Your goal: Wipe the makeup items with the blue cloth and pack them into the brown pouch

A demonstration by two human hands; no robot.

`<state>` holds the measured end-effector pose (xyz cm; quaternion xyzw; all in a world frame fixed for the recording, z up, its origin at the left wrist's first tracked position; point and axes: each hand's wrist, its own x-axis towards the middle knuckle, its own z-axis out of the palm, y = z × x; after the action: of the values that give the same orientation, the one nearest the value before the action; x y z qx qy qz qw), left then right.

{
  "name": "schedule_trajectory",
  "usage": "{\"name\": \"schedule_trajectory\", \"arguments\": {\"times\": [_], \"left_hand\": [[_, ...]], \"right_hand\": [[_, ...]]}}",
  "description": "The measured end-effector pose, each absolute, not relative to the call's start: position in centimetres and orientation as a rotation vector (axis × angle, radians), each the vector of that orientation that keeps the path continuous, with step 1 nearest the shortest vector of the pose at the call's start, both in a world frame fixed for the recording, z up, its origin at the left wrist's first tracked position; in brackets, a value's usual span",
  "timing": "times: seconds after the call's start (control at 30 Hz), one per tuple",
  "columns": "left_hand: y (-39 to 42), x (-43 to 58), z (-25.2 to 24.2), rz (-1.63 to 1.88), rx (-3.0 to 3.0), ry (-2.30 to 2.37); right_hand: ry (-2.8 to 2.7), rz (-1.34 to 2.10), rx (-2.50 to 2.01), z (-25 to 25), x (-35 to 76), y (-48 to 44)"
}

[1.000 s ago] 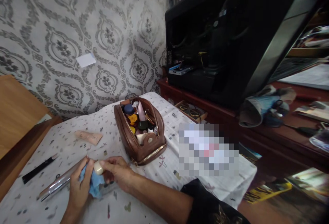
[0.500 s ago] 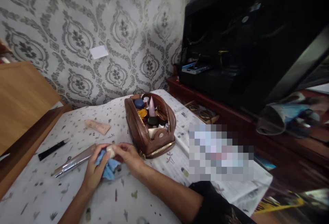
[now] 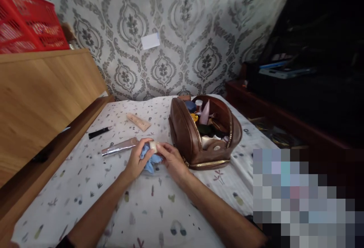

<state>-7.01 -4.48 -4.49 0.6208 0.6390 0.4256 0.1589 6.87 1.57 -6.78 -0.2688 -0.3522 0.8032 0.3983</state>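
Note:
My left hand is closed around a light blue cloth and a small cream-coloured piece, perhaps a cap or little jar. The fingertips of my right hand pinch the same cream piece from the other side. Just right of my hands stands an unzipped brown cosmetic bag, packed with tubes and small containers. A shiny silver-pink tube lies left of my left hand. Behind it rest a peach tube and a slim black tube.
Everything lies on a white patterned cloth. A wooden panel bounds the left side, with a red basket above it. A large dark screen stands at right, and a blurred-out patch covers the lower right.
The camera has turned left, so the scene sits further right and the red basket has come into view. Both hands keep nearly the same hold on the cream piece and cloth.

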Motion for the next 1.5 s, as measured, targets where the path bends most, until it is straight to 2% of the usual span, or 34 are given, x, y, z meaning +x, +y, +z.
{"name": "schedule_trajectory", "arguments": {"times": [0.17,0.37,0.67,0.87,1.03,1.23,1.4,1.5], "left_hand": [[-4.4,-7.0,-5.1,1.284,1.722,1.778],[-4.7,-7.1,-4.9,1.3,1.768,1.75],[-5.3,-7.1,-4.8,1.381,1.743,1.761],[-5.8,-6.5,-2.9,1.501,1.972,1.729],[-4.9,-3.5,0.6,1.302,2.354,1.565],[-2.2,1.6,3.0,0.963,3.095,1.439],[-1.1,2.8,2.7,0.523,3.234,1.535],[-1.2,2.2,3.0,0.498,3.26,1.478]], "right_hand": [[-0.773,2.082,-0.586,-6.7,6.7,1.5],[-0.954,2.107,-0.664,-7.0,6.8,1.3],[-0.902,2.337,-0.554,-6.0,7.1,1.0],[-1.08,2.145,-0.501,-2.8,9.6,0.2],[-1.282,1.755,-0.447,0.1,14.8,-0.9],[-1.035,1.503,-0.509,1.7,20.9,-0.5],[-1.078,1.335,-0.713,1.9,23.3,1.7],[-1.2,1.264,-0.793,2.6,24.3,2.8]]}}
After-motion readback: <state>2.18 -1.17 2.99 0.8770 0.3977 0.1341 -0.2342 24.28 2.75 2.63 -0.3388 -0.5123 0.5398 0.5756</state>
